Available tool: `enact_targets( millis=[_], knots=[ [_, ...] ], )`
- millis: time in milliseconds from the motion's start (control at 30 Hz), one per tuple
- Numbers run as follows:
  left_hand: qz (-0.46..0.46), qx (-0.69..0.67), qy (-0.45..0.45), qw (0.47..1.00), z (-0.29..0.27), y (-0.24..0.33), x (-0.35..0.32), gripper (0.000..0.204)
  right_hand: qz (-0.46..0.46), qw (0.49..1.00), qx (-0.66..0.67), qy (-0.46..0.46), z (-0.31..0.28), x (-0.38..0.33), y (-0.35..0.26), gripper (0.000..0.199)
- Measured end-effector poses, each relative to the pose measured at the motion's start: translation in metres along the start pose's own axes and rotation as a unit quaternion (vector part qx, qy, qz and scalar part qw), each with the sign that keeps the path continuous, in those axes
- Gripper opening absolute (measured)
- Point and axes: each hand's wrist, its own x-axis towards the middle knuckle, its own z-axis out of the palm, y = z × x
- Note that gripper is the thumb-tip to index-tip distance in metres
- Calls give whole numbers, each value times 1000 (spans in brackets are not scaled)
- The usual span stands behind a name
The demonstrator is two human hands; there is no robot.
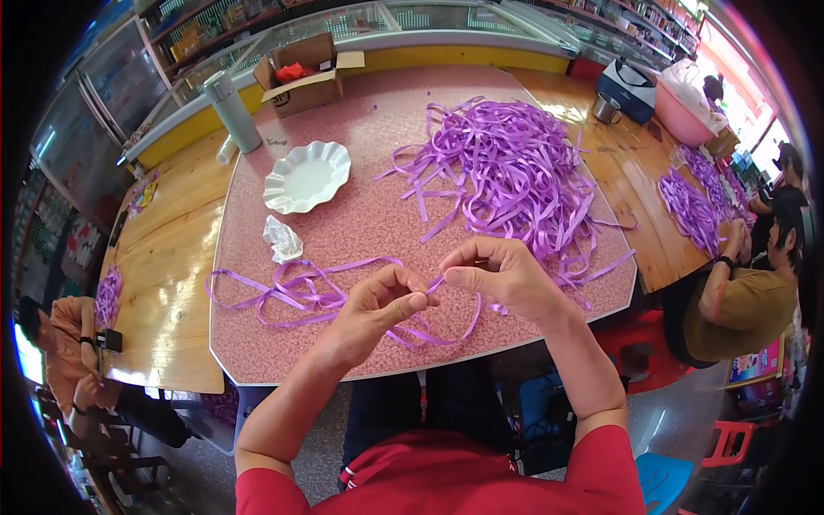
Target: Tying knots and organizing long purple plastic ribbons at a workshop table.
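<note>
My left hand (384,302) and my right hand (493,273) meet over the near edge of a pink speckled table (386,206). Between them, thumb and fingers of both hands pinch a purple ribbon (436,283). Loops of the same kind of ribbon (296,293) lie on the tabletop to the left of my left hand, and one loop hangs below the hands. Beyond my right hand rises a large tangled heap of purple ribbons (515,163). The ribbon's ends are too small to make out at my fingertips.
A white scalloped dish (309,178), crumpled white tissue (283,240), a grey-green flask (233,112) and an open cardboard box (305,86) stand on the left side. People sit at wooden tables left and right; the right one (738,283) works beside more purple ribbons (691,206).
</note>
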Motion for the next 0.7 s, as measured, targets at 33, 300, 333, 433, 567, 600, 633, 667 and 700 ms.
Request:
enact_targets(
  millis=[33, 300, 333, 433, 567, 600, 633, 667, 700],
  knots=[
    [5, -67, 29, 997, 3, -1, -2, 12, 39, 998, 52, 5, 0, -1, -2, 8],
    [85, -188, 153, 967, 24, -7, 5, 8, 36, 992, 116, 41, 27, -3, 21, 11],
    [152, -12, 191, 970, 23, -9, 6, 9, 6, 992, 106, 66, 32, -4, 19, 13],
    [284, 297, 199, 890, 23, -2, 11, 13, -24, 995, 48, 87, 26, -9, 20, 15],
    [413, 528, 123, 732, 16, 12, 15, 20, -36, 993, 22, 114, 28, -10, 19, 15],
    [413, 528, 123, 732, 15, 13, 14, 20, -36, 993, 22, 114, 29, -11, 18, 15],
    [395, 534, 125, 737, 14, 14, 14, 20, -40, 991, 15, 126, 29, -12, 17, 14],
    [376, 539, 126, 743, 13, 14, 13, 20, -43, 990, 7, 137, 30, -13, 17, 14],
    [377, 539, 125, 743, 15, 13, 12, 20, -43, 989, 8, 138, 30, -13, 19, 14]
  ],
)
